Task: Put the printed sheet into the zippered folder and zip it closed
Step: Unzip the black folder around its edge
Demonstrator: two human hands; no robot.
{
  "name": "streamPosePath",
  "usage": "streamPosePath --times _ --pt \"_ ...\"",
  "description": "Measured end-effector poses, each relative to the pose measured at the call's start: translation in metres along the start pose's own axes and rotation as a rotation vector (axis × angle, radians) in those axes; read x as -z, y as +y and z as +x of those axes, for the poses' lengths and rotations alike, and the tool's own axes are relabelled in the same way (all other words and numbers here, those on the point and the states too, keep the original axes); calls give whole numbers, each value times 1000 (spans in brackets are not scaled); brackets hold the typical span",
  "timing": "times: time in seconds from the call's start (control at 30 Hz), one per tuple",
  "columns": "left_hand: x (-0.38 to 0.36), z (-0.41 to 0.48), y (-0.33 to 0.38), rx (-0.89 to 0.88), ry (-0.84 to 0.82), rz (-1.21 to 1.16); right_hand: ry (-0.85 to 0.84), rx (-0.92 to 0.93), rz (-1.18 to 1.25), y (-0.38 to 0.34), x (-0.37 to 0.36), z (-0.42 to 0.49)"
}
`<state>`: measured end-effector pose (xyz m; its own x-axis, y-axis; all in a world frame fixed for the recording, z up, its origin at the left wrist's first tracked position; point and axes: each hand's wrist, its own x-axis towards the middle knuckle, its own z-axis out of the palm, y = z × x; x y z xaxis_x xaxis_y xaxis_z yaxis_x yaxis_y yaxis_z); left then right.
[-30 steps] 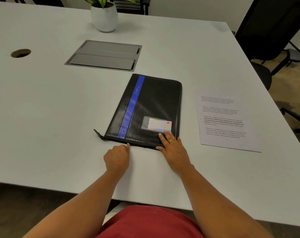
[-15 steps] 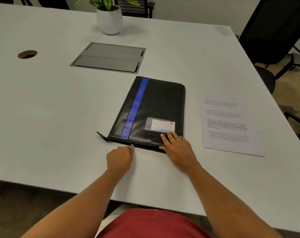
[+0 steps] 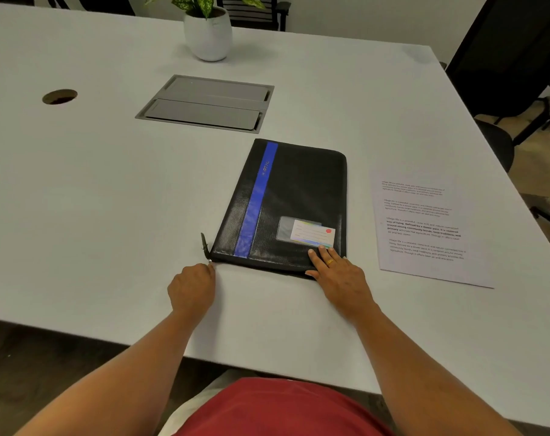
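Left grip (image 3: 191,289) pinches zipper pull (image 3: 210,262) at near-left corner of zippered folder (image 3: 294,196); right grip (image 3: 341,278) flat, fingers spread, on its near-right corner. Printed sheet (image 3: 424,228) on bench (image 3: 94,199) (right of folder, untouched).

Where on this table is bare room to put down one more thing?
The widest bare patch of the table lies left of the folder, on this side of the round cable hole. A narrow strip runs between folder and printed sheet. Crowded: the folder's near edge, where the left hand pinches the zipper pull and the right hand presses the corner.
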<state>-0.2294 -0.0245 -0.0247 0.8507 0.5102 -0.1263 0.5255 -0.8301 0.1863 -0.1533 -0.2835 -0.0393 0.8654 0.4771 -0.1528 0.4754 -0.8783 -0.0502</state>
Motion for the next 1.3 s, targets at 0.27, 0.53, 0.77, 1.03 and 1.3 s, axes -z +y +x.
streamPosePath --times 0.27,0.53,0.77,1.03,1.3 --pt "3 -4 -30 -18 82 96 1 -14 6 -2 4 -2" --pt "4 0 -34 -46 34 139 26 -38 48 -3 8 -5" --pt "11 -1 -36 -65 -69 113 100 -89 329 8 12 -12" --pt "20 1 -38 36 -317 -103 178 -350 737 -3 31 -5" --pt "54 26 -26 132 -573 -179 180 -809 1080 -12 56 5"
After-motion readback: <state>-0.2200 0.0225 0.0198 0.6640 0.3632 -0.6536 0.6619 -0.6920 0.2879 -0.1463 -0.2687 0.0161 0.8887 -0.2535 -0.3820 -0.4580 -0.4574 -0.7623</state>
